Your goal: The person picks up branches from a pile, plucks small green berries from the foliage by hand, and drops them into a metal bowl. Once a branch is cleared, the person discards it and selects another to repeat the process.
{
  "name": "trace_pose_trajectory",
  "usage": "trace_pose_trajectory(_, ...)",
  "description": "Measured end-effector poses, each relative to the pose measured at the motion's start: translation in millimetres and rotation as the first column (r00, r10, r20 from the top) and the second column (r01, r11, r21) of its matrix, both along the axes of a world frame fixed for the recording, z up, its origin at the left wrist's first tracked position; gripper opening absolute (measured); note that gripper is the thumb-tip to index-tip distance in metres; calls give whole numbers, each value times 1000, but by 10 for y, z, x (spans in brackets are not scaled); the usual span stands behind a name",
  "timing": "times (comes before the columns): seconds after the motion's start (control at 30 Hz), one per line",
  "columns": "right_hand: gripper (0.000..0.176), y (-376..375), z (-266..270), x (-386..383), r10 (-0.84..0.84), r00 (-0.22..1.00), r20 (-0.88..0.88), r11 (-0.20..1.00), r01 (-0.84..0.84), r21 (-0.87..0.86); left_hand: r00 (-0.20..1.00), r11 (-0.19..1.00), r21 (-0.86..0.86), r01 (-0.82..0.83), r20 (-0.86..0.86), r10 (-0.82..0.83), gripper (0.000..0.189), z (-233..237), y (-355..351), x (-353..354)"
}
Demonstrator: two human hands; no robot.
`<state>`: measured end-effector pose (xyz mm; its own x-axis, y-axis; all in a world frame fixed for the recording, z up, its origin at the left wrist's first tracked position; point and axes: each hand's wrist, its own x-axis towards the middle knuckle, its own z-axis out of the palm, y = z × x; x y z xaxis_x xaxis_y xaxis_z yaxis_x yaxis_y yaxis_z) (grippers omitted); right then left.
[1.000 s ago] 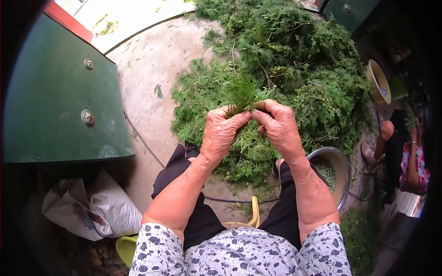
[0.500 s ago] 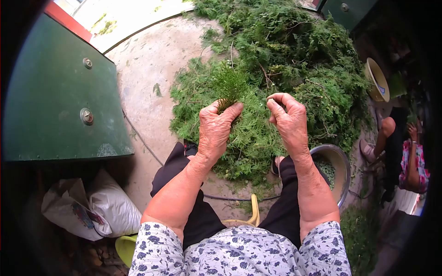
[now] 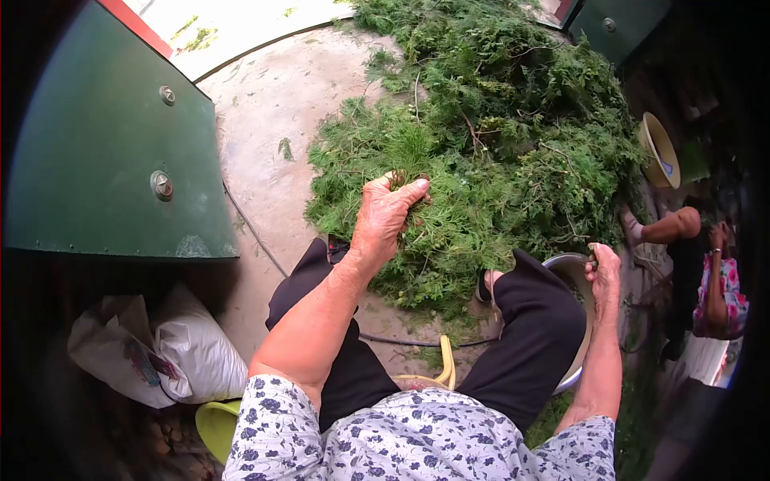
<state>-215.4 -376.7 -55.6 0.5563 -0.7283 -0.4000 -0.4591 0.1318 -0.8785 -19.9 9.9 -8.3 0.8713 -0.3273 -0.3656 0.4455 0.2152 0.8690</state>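
My left hand (image 3: 383, 216) is closed around a small evergreen sprig (image 3: 411, 151), its feathery tips pointing up and away from me. Beneath it lies a big heap of cut evergreen branches (image 3: 513, 180). Out to the right, my right hand (image 3: 605, 272) is closed beside the far rim of a metal basin (image 3: 566, 259). A small dark greenish bit seems to show at its fingertips, too small to name. My right knee and forearm hide most of the basin and its contents.
A green metal panel (image 3: 104, 152) stands at the left, with white sacks (image 3: 196, 353) and a lime-green basin (image 3: 215, 429) below it. At the right are a yellowish tub (image 3: 659, 148) and another person (image 3: 714, 289) sitting. A dark hose (image 3: 257, 248) crosses the concrete floor.
My right hand has moved from beside the sprig out to the right and down, by the basin. My right knee has swung outward over the basin. The left hand keeps the sprig.
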Motion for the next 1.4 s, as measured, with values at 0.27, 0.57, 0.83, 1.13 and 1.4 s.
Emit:
trace_pose_trajectory(0.27,26,-259,-609,-1191,99,877,-470,988,-144,-60,971,972,11,-236,52,235,19,-111,272,28)
trace_pose_trajectory(0.57,30,-703,-239,-269,60,918,-391,935,-189,-299,949,949,1,-314,-18,314,11,-50,283,159)
trace_pose_trajectory(0.83,24,1252,-452,1180,626,660,-416,682,-722,-119,940,929,-149,-340,-99,328,10,-59,321,299)
trace_pose_trajectory(1.13,34,2188,-1819,505,648,703,-293,729,-460,507,925,928,14,-371,-86,371,9,65,369,230)
trace_pose_trajectory(1.4,41,2645,-2402,775,-183,969,-165,442,231,867,967,967,0,-256,11,256,13,67,346,252)
